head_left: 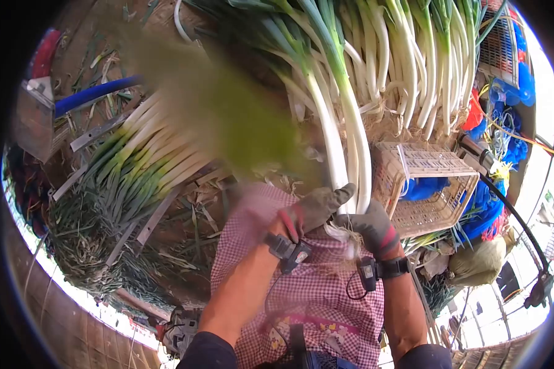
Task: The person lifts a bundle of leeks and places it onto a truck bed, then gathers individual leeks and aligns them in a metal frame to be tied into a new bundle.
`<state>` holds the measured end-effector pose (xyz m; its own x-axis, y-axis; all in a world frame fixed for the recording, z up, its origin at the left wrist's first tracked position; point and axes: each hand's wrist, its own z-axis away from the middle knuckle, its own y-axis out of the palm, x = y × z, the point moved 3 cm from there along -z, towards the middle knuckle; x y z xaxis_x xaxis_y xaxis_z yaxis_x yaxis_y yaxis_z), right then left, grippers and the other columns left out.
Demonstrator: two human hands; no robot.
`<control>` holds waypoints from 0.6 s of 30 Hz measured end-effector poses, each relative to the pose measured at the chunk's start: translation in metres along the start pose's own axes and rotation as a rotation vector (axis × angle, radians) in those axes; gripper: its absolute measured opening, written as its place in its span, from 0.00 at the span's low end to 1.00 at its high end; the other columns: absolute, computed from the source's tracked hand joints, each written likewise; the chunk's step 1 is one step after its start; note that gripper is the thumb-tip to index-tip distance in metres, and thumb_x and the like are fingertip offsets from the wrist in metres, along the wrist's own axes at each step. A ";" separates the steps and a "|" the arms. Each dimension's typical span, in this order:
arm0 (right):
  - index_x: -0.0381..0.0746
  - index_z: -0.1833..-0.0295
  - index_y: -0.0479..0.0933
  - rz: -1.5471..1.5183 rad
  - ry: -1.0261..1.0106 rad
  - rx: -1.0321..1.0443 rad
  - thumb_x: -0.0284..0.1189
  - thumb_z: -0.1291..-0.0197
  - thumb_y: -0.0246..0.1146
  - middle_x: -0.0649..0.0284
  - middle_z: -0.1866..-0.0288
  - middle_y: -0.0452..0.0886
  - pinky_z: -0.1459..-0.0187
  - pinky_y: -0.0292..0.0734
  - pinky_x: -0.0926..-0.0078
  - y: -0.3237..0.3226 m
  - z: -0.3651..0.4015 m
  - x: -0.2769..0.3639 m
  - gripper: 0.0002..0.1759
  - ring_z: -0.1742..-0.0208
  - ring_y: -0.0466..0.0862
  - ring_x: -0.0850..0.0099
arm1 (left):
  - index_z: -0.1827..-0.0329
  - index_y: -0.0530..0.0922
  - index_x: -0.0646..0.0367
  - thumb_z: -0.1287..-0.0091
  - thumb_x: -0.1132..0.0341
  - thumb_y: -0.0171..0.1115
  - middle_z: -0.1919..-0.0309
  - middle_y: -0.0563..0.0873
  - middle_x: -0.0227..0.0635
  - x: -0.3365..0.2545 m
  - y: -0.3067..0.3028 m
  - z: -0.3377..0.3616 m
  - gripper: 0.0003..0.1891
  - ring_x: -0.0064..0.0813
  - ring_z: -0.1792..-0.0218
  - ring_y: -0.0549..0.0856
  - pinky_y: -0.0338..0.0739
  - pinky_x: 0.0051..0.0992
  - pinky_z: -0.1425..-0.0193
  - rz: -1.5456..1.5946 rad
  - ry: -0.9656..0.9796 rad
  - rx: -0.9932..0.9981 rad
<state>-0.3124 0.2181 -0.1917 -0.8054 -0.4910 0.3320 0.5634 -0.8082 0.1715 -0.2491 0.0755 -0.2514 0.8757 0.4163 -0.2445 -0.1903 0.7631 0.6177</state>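
Both my hands wear grey gloves with red cuffs. My right hand [372, 227] is wrapped round the lower white ends of a few long green onions [332, 135], just above their roots. From the other side, the fingers of my left hand [317, 208] close against the same stalks. The onions' green tops stretch up and away from me, and their pale, stringy roots [345, 235] hang over my checked apron [314, 270]. Part of the middle of the view is hidden by a blurred green shape [246, 117] close to the camera.
A large stack of green onions [406, 55] lies at the top. To the left, more onions [148, 141] rest in a row by metal bars. A plastic crate [425, 161] stands to my right, near blue netting [486, 206] and a sack [477, 261]. Leaf scraps [86, 246] cover the left ground.
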 end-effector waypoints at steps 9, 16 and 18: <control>0.30 0.36 0.77 -0.194 0.163 0.067 0.26 0.59 0.81 0.57 0.48 0.88 0.45 0.83 0.69 0.015 0.192 0.043 0.40 0.48 0.87 0.68 | 0.38 0.80 0.58 0.27 0.48 0.67 0.47 0.88 0.49 -0.107 0.028 -0.004 0.25 0.49 0.46 0.89 0.85 0.55 0.40 1.038 0.546 0.179; 0.31 0.38 0.76 -0.103 0.378 0.017 0.20 0.65 0.84 0.53 0.57 0.87 0.53 0.89 0.61 -0.046 0.325 0.000 0.42 0.56 0.90 0.58 | 0.37 0.78 0.60 0.26 0.45 0.64 0.42 0.86 0.56 -0.135 0.069 0.011 0.27 0.55 0.43 0.88 0.82 0.59 0.36 1.076 0.688 0.505; 0.30 0.44 0.81 -0.151 0.351 -0.206 0.24 0.58 0.81 0.53 0.61 0.89 0.56 0.88 0.61 -0.053 0.340 0.008 0.31 0.61 0.90 0.60 | 0.37 0.78 0.65 0.29 0.51 0.70 0.47 0.89 0.53 -0.142 0.087 0.042 0.28 0.47 0.50 0.91 0.90 0.47 0.45 1.131 0.707 0.468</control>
<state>-0.2863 0.3679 0.1176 -0.9100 -0.4140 -0.0242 0.4142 -0.9102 -0.0061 -0.3717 0.0621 -0.1319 -0.0788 0.9472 0.3108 -0.3449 -0.3184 0.8830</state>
